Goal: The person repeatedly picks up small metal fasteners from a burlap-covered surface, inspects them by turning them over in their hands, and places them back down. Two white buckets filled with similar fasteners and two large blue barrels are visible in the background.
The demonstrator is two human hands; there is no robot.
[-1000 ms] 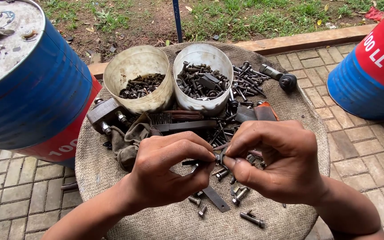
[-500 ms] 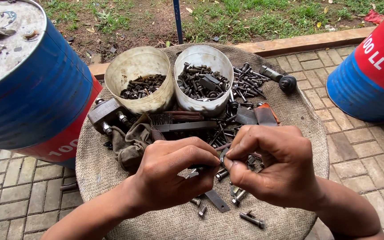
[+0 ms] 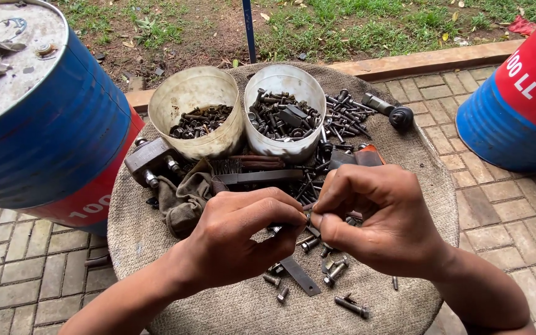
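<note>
My left hand (image 3: 243, 239) and my right hand (image 3: 379, 217) meet above the middle of a round sackcloth-covered surface (image 3: 138, 229). Their fingertips pinch a small dark bolt (image 3: 308, 218) between them; most of it is hidden by the fingers. Below the hands lie loose bolts (image 3: 350, 305) and a flat metal strip (image 3: 300, 276). Behind the hands stand two pale plastic tubs: the left tub (image 3: 196, 111) holds small dark nuts, the right tub (image 3: 283, 115) holds longer bolts.
A pile of bolts (image 3: 345, 118) and a ratchet tool (image 3: 392, 113) lie at the back right. A dirty rag (image 3: 184, 198), wire brush (image 3: 262, 177) and metal block (image 3: 150, 161) sit left. Blue-and-red drums stand at left (image 3: 38, 136) and right (image 3: 519, 105). Brick paving surrounds; grass lies beyond.
Both hands have stayed together over the same spot, fingers shifting slightly around the small bolt. Nothing else has moved.
</note>
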